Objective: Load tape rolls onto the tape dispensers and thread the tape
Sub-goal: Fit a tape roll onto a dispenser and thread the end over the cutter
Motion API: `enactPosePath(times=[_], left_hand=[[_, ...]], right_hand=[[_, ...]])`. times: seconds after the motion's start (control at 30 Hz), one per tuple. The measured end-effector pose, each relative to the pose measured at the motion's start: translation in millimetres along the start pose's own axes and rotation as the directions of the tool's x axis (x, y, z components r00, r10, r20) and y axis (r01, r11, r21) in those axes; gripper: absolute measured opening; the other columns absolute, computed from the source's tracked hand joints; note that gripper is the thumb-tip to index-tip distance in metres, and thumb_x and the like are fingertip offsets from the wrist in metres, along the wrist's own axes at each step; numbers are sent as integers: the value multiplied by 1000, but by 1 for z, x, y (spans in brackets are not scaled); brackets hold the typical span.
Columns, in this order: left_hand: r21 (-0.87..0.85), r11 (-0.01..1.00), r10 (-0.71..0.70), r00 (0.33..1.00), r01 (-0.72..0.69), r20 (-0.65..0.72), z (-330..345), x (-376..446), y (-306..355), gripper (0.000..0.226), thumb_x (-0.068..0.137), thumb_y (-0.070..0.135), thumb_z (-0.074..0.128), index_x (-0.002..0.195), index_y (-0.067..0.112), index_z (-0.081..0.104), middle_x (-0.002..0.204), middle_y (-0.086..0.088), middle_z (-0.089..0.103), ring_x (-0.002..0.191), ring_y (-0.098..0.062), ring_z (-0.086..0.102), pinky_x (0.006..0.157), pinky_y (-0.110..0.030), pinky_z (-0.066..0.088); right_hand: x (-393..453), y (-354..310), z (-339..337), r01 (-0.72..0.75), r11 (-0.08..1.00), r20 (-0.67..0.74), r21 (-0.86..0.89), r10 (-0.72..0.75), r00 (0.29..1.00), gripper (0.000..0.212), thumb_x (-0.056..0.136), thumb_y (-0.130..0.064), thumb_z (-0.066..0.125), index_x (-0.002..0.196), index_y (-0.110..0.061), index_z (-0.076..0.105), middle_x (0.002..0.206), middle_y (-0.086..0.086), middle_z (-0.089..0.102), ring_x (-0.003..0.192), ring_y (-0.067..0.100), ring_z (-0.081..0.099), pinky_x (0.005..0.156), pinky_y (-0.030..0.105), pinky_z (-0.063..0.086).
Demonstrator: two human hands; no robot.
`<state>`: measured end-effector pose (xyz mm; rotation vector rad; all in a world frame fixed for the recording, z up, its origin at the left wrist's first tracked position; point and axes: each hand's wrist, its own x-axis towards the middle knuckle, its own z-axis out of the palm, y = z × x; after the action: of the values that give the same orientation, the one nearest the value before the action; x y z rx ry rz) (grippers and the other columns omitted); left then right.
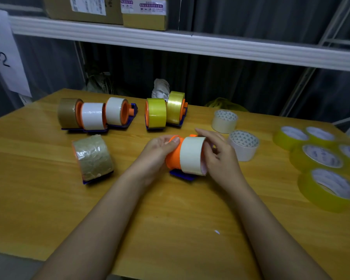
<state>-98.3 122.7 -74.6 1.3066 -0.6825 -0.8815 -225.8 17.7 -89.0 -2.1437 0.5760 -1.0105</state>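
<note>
Presently, at table centre, the left hand [160, 147] is gripping the orange hub of the dispenser [175, 156], thumb curled over its rim, while the right hand [215, 151] is cupping the cream tape roll [191, 155], which is sitting only partway on. Judgement: keeping the roll square to the hub and pressing evenly should be preventing jamming. The hub is looking smooth, hard plastic; the roll matte and cylindrical; the wooden table [170, 229] glossy; 2 spare cream rolls [224, 121] are waiting right

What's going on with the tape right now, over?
Left hand grips orange dispenser. Right hand holds white tape roll, part way onto it. Nothing in the way.
</note>
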Motion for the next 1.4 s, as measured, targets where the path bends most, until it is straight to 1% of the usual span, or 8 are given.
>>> enactPosePath(times=[0.13,0.23,0.33,0.6,0.73,0.83,1.13,1.4], left_hand=[[73,990,127,985,-120,-113,-1,1,0,39,95,26,53,133,19,45,104,8,60,88,-7,63,70,-21,51],[70,977,208,974,-202,-93,-2,-1,1,38,96,21,52,133,18,45,100,8,63,78,-1,67,65,-16,52],[128,963,245,969,-238,-40,2,-3,-1,38,97,18,50,134,21,44,104,2,64,82,-3,68,64,-16,52],[173,943,303,949,-285,-91,1,-3,-2,32,98,21,48,129,30,44,105,2,59,77,-4,64,59,-15,50],[158,938,330,934,-308,-138,0,-4,0,32,99,19,46,130,25,45,94,0,57,65,6,59,56,-11,48],[169,935,339,928,-313,-156,-2,-4,4,35,100,19,44,135,22,43,93,4,56,61,12,58,55,-9,46],[200,931,332,936,-305,-120,3,-6,2,28,100,23,43,126,35,43,105,9,53,84,-4,58,57,-8,47],[227,906,378,924,-358,-54,24,-5,0,28,101,16,43,126,27,47,95,9,57,63,10,57,58,-11,47]], right_hand=[[1,-2,-1,-216,944,86,250,201,976,41,98,-29,46,139,-34,45,138,-6,48,123,3,47,103,28,43],[-1,-8,-2,-276,908,172,316,232,957,67,86,-51,57,146,-35,32,139,-11,43,120,1,47,96,23,46],[-6,-8,2,-285,909,284,303,199,938,80,77,-39,70,145,-37,27,123,-24,45,103,-12,53,79,13,50],[-3,-1,-3,-220,943,200,248,173,964,67,70,-29,84,123,-39,44,119,-20,48,103,-10,53,82,22,54],[0,5,-13,-234,959,34,158,232,972,83,62,-64,77,135,-51,39,140,-9,43,130,12,42,105,46,44],[3,4,-33,-252,966,-78,-59,247,966,87,72,-60,72,145,-50,25,142,-6,33,137,15,26,111,37,30],[-5,2,-75,-237,615,85,-752,448,890,111,70,-61,71,153,-33,3,147,6,23,136,28,22,107,41,31],[-4,23,-76,-399,714,-136,-575,398,907,114,70,-53,78,154,-28,6,153,13,12,139,34,18,110,41,29]])
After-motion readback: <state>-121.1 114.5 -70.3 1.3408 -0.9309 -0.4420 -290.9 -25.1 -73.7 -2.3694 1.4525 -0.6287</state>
